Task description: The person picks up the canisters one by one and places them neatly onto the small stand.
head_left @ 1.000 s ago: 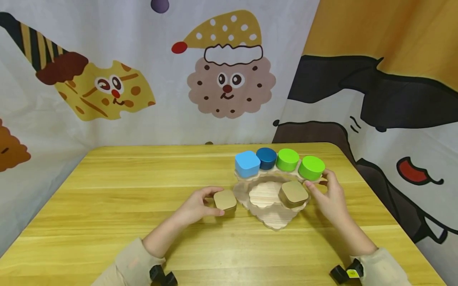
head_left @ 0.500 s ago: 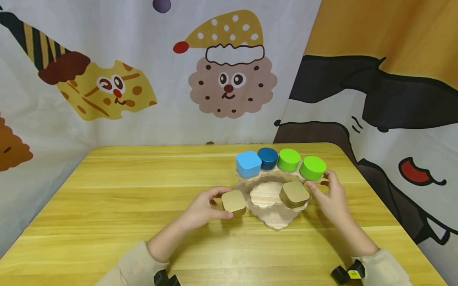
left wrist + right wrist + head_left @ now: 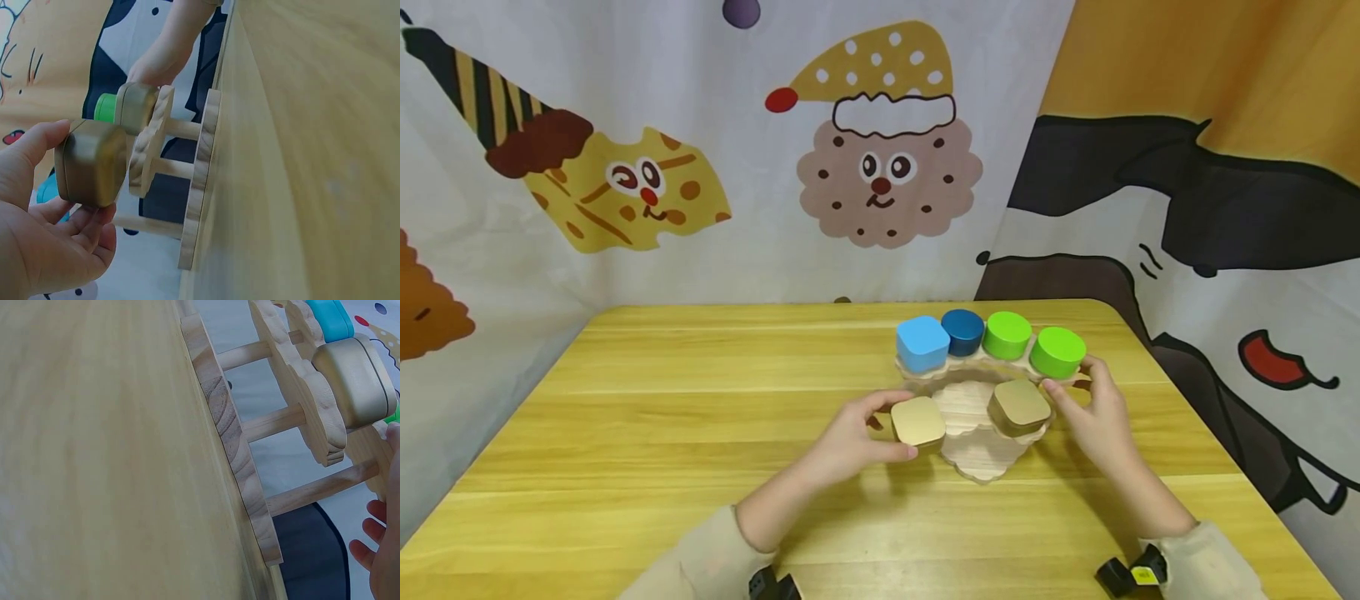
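Observation:
My left hand [image 3: 859, 443] holds a gold rounded-square tin [image 3: 919, 422] between thumb and fingers, above the left part of a tiered wooden stand [image 3: 981, 457]. In the left wrist view this gold tin [image 3: 94, 164] is apart from the stand's middle tier [image 3: 145, 159]. A second gold tin [image 3: 1019, 408] sits on the right end of that tier. My right hand [image 3: 1099, 415] grips the right end of the stand's upper tier, beside a green round tin [image 3: 1057, 353]. Seen from the right wrist, its fingers [image 3: 375, 531] curl below the tier.
Along the upper tier stand a light blue square tin [image 3: 922, 344], a dark blue round tin [image 3: 962, 332] and another green round tin [image 3: 1007, 335]. Dowels [image 3: 275, 423] join the tiers to the base. The wooden table [image 3: 700, 400] ends at a cartoon-printed curtain [image 3: 715, 275].
My left hand has carried the gold tin rightward, from beside the stand to over its left part. My right hand has stayed at the stand's right end.

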`<move>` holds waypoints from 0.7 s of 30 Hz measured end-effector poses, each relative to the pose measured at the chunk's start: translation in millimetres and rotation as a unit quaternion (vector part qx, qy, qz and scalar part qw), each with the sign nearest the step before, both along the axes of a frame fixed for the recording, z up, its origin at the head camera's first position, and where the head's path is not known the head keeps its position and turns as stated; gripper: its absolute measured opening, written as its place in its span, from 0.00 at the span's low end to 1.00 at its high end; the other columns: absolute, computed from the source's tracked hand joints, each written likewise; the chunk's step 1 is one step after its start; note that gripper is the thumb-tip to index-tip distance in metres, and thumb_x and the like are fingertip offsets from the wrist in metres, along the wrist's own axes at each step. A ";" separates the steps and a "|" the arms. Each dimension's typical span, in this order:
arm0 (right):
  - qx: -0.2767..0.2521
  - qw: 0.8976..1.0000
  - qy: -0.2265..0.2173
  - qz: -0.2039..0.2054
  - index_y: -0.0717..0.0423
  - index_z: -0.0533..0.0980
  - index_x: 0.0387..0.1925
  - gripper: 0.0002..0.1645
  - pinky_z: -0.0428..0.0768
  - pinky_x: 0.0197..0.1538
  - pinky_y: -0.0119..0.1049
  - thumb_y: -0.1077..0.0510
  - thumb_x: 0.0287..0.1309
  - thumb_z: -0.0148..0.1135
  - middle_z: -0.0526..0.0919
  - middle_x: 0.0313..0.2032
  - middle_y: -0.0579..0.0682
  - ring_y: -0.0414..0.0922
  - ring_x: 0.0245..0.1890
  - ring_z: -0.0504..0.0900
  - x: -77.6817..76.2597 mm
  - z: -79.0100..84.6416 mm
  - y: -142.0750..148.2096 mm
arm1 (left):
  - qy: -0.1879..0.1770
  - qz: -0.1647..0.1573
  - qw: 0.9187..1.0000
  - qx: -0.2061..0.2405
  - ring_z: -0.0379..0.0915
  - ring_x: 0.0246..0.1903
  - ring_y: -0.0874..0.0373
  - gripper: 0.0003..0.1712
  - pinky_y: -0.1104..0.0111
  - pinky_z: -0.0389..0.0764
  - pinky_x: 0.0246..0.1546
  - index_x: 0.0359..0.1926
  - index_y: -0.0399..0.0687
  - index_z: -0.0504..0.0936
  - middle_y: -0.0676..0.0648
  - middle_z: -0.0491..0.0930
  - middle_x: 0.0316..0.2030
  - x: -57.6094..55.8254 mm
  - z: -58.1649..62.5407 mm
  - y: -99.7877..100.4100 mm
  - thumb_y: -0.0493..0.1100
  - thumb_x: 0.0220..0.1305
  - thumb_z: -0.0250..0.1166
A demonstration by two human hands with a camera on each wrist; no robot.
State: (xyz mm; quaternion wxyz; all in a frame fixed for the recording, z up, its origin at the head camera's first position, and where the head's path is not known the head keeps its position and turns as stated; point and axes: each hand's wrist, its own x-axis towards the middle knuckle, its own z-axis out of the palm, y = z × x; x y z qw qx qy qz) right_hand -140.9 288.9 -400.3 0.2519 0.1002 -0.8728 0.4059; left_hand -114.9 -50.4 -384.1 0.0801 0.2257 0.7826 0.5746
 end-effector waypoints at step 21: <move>0.004 1.000 0.002 -0.005 0.71 0.64 0.58 0.30 0.64 0.49 0.21 0.60 0.60 0.65 0.73 0.52 0.63 0.54 0.52 0.70 -0.1 -0.1 -0.4 | 0.008 0.038 0.999 0.023 0.68 0.48 0.56 0.39 0.55 0.71 0.49 0.62 0.49 0.74 0.53 0.73 0.56 2.0 1.4 40.9 0.43 0.47 0.77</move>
